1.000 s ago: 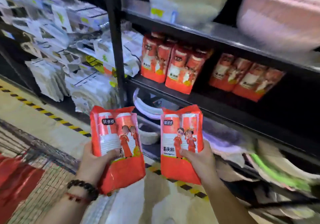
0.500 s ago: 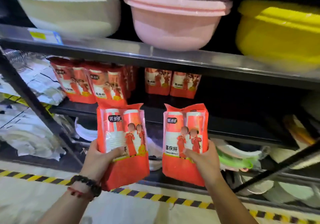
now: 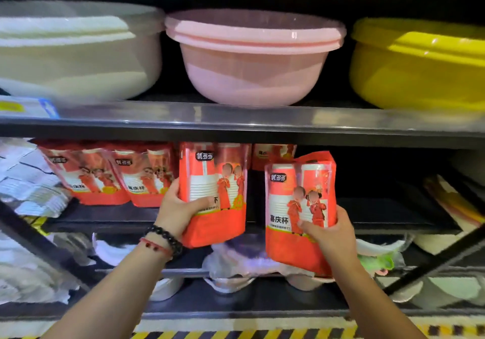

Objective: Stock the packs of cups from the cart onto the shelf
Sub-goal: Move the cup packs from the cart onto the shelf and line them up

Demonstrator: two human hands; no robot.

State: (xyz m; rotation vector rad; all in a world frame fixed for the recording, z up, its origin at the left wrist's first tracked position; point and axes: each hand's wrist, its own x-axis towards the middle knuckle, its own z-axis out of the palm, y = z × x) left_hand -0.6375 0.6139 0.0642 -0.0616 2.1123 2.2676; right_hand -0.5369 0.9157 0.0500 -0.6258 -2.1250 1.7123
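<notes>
Packs of cups: two in hand, one per hand, both upright, both red-orange with white cup stacks visible through clear windows. Left pack point(image 3: 214, 194) is clamped by the left hand point(image 3: 178, 208), thumb across the front lower half, the other fingers hidden behind it. Right pack point(image 3: 300, 212) is clamped by the right hand point(image 3: 329, 233), thumb point(image 3: 311, 229) on the front lower part, rest wrapped round the right edge and back. Both hands closed on their packs, neither loose.

Step, by my read: placing stage, carry to shelf done, set-down not yet done. Left pack's top is already up at the middle shelf point(image 3: 131, 216) opening, its bottom hanging below the shelf's front edge. Right pack sits lower and nearer the camera than the left one, bottom well below the shelf lip.

Stocked packs point(image 3: 105, 178) stand in a row to the left of the left fingers, just beside the left pack. One more pack point(image 3: 273, 156) sits further back between the two held ones. Dark bare shelf lies to the right of the right fingers.

Next move likely calls for lifting each pack's bottom over the shelf lip, pushing in, standing it upright beside the row, then letting go. Headroom under the upper shelf point(image 3: 236, 120) looks tight, so tilting may be needed. Bowls above, pink basin point(image 3: 252, 60) included, not involved. Cart not in view.
</notes>
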